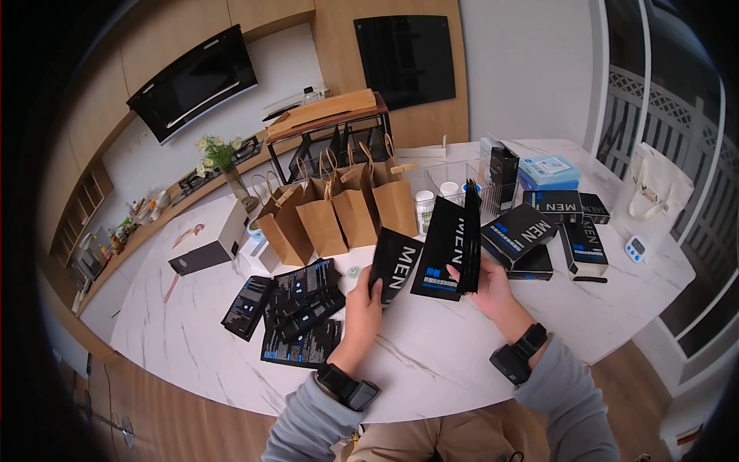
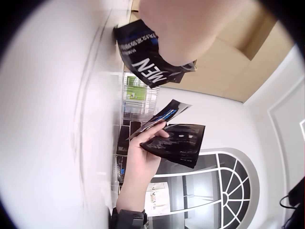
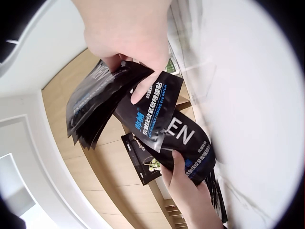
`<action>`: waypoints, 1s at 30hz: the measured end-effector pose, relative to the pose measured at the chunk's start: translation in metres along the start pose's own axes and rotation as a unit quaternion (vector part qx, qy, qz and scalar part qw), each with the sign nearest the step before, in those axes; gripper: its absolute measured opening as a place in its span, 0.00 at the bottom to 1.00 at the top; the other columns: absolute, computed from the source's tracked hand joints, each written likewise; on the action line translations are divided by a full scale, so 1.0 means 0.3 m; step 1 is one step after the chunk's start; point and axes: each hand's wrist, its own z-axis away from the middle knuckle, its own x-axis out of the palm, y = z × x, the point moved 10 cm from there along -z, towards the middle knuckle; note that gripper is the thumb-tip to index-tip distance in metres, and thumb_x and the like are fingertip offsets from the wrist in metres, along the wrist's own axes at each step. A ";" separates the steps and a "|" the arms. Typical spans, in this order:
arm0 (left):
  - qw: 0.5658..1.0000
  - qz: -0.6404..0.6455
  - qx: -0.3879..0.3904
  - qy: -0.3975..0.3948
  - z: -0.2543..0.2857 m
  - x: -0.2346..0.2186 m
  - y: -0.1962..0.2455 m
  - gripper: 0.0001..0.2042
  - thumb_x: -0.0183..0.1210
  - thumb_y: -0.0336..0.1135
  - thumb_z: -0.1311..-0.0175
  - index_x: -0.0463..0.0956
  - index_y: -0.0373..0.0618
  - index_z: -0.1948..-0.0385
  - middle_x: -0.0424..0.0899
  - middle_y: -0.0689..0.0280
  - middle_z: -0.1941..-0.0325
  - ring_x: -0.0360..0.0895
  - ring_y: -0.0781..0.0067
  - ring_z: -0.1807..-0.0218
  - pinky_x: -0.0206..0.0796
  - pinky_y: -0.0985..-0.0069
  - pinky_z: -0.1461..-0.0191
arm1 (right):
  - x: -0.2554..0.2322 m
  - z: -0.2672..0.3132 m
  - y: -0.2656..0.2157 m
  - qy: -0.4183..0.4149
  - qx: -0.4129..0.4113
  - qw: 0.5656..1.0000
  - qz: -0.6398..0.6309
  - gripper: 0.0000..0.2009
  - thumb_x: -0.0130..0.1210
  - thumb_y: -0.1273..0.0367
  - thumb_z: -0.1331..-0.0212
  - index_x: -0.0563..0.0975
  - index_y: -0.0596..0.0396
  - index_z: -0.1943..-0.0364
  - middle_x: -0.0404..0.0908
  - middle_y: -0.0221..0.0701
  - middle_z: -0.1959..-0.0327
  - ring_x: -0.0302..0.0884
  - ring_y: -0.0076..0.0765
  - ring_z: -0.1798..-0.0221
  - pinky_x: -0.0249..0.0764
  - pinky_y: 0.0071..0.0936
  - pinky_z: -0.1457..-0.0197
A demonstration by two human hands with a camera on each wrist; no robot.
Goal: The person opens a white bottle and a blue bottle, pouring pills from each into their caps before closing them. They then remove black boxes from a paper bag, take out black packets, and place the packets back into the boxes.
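The left hand point(image 1: 362, 316) grips black MEN sachets point(image 1: 396, 266), thumb across their face; in the right wrist view several sachet edges show beneath that hand point(image 3: 183, 191). The right hand point(image 1: 493, 292) pinches a thick fan of black sachets point(image 1: 471, 246), and one sachet point(image 1: 440, 258) is spread apart from the rest toward the left hand. In the right wrist view this single sachet point(image 3: 152, 109) lies across the top of the left hand's sachets point(image 3: 190, 148). More black sachets point(image 1: 308, 308) lie in loose piles on the table, left of the left hand.
Brown paper bags point(image 1: 354, 208) stand in a row behind the hands, beside a clear bin point(image 1: 504, 196) with white-lidded bottles. Black MEN boxes point(image 1: 519, 231), a blue pack point(image 1: 548, 169) and a timer point(image 1: 635, 248) are at the right. A white box point(image 1: 208, 235) and flowers point(image 1: 219, 154) are at the left.
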 end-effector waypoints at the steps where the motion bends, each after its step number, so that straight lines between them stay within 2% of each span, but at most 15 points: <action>1: 1.000 0.000 0.001 0.000 -0.003 0.008 -0.008 0.12 0.47 0.28 0.38 0.66 0.37 0.54 0.77 0.47 0.66 0.76 0.51 0.63 0.67 0.69 0.60 | 0.007 0.008 0.004 0.058 0.011 0.998 0.026 0.11 0.42 0.66 0.39 0.70 0.57 0.58 0.74 0.26 0.67 0.74 0.29 0.63 0.67 0.37 0.44; 2: 0.996 0.094 0.001 -0.002 -0.005 0.016 -0.010 0.12 0.46 0.30 0.37 0.65 0.36 0.54 0.77 0.51 0.64 0.75 0.59 0.62 0.65 0.72 0.57 | -0.007 0.020 0.005 0.116 0.022 0.992 0.052 0.10 0.43 0.66 0.39 0.70 0.56 0.58 0.74 0.25 0.67 0.73 0.28 0.65 0.68 0.36 0.46; 3: 0.982 0.188 0.000 -0.003 -0.004 0.023 -0.011 0.13 0.46 0.32 0.36 0.64 0.36 0.53 0.77 0.54 0.62 0.75 0.66 0.60 0.64 0.76 0.55 | -0.032 0.015 0.007 0.116 0.021 0.992 0.052 0.10 0.43 0.66 0.39 0.70 0.56 0.58 0.74 0.25 0.67 0.73 0.28 0.65 0.68 0.36 0.46; 4: 0.963 0.264 -0.049 -0.032 0.005 0.060 -0.033 0.14 0.45 0.35 0.34 0.63 0.35 0.52 0.75 0.60 0.58 0.69 0.75 0.57 0.61 0.79 0.51 | -0.074 0.002 0.028 0.097 0.038 0.993 0.061 0.11 0.41 0.67 0.39 0.70 0.56 0.58 0.75 0.30 0.63 0.73 0.33 0.58 0.68 0.37 0.44; 5: 0.963 0.263 -0.048 -0.033 0.011 0.070 -0.027 0.14 0.45 0.35 0.34 0.63 0.35 0.52 0.75 0.60 0.58 0.69 0.75 0.57 0.61 0.79 0.51 | -0.113 -0.010 0.049 0.078 0.054 0.993 0.070 0.11 0.40 0.68 0.40 0.69 0.57 0.57 0.75 0.35 0.59 0.73 0.38 0.52 0.67 0.38 0.43; 7: 0.966 0.254 -0.040 -0.035 0.023 0.085 -0.013 0.15 0.46 0.36 0.35 0.63 0.36 0.52 0.75 0.59 0.58 0.70 0.74 0.57 0.61 0.79 0.51 | -0.123 -0.018 0.069 0.047 0.066 0.993 0.090 0.11 0.40 0.66 0.39 0.69 0.55 0.57 0.75 0.35 0.61 0.73 0.40 0.52 0.69 0.36 0.46; 9: 0.968 0.244 -0.035 -0.051 0.025 0.091 0.009 0.17 0.50 0.36 0.37 0.61 0.36 0.50 0.75 0.60 0.57 0.70 0.75 0.56 0.61 0.79 0.50 | -0.089 -0.015 0.102 0.019 0.105 0.993 0.044 0.12 0.40 0.64 0.38 0.69 0.55 0.57 0.75 0.36 0.60 0.74 0.41 0.53 0.70 0.36 0.48; 10: 0.963 0.259 -0.035 -0.072 0.033 0.102 0.023 0.19 0.53 0.34 0.39 0.60 0.37 0.49 0.74 0.60 0.56 0.70 0.74 0.55 0.61 0.79 0.49 | -0.109 -0.009 0.099 0.054 0.103 0.989 0.089 0.11 0.40 0.64 0.38 0.69 0.55 0.59 0.75 0.34 0.61 0.74 0.40 0.53 0.70 0.36 0.49; 12: 0.959 0.265 0.002 -0.103 0.035 0.119 0.059 0.26 0.58 0.29 0.45 0.56 0.39 0.46 0.73 0.60 0.53 0.69 0.73 0.51 0.59 0.78 0.46 | -0.085 0.005 0.109 0.060 0.119 0.987 0.090 0.10 0.40 0.64 0.38 0.69 0.54 0.61 0.75 0.32 0.64 0.73 0.36 0.55 0.70 0.34 0.52; 13: 0.959 0.265 0.001 -0.103 0.037 0.120 0.059 0.26 0.58 0.29 0.45 0.56 0.39 0.46 0.73 0.60 0.53 0.69 0.73 0.51 0.59 0.78 0.46 | -0.072 0.013 0.118 0.065 0.134 0.985 0.091 0.09 0.41 0.65 0.38 0.69 0.53 0.63 0.74 0.30 0.66 0.73 0.33 0.57 0.70 0.31 0.54; 19: 0.949 0.273 -0.007 -0.156 0.058 0.161 0.062 0.27 0.56 0.28 0.43 0.52 0.39 0.43 0.68 0.59 0.48 0.64 0.73 0.45 0.55 0.77 0.41 | -0.010 0.032 0.101 0.076 0.116 0.977 0.163 0.07 0.43 0.64 0.39 0.69 0.50 0.68 0.69 0.24 0.73 0.66 0.26 0.67 0.63 0.23 0.60; 23: 0.933 0.315 -0.007 -0.172 0.063 0.171 0.074 0.26 0.49 0.33 0.37 0.48 0.41 0.40 0.66 0.59 0.46 0.61 0.72 0.43 0.50 0.77 0.38 | -0.024 0.037 0.097 0.097 0.118 0.976 0.157 0.07 0.44 0.63 0.40 0.69 0.50 0.69 0.69 0.23 0.73 0.67 0.26 0.66 0.64 0.24 0.60; 25: 0.931 0.319 -0.007 -0.177 0.057 0.169 0.076 0.26 0.47 0.35 0.35 0.47 0.41 0.39 0.65 0.59 0.46 0.60 0.72 0.42 0.49 0.77 0.38 | -0.042 0.023 0.109 0.043 0.131 0.984 0.110 0.11 0.45 0.65 0.40 0.71 0.52 0.57 0.75 0.25 0.61 0.69 0.27 0.55 0.63 0.29 0.48; 28: 0.917 0.352 -0.041 -0.184 0.047 0.157 0.058 0.25 0.44 0.36 0.34 0.46 0.43 0.38 0.67 0.60 0.48 0.65 0.73 0.47 0.54 0.78 0.42 | -0.068 0.011 0.099 0.044 0.111 0.987 0.107 0.10 0.45 0.65 0.40 0.71 0.52 0.57 0.75 0.25 0.62 0.70 0.28 0.55 0.64 0.30 0.49; 30: 0.951 0.247 -0.062 -0.173 0.035 0.132 0.021 0.25 0.44 0.34 0.35 0.47 0.46 0.37 0.69 0.62 0.51 0.70 0.75 0.53 0.62 0.79 0.49 | -0.086 0.006 0.101 0.043 0.112 0.988 0.101 0.10 0.45 0.65 0.40 0.71 0.52 0.57 0.75 0.25 0.62 0.70 0.28 0.55 0.65 0.30 0.49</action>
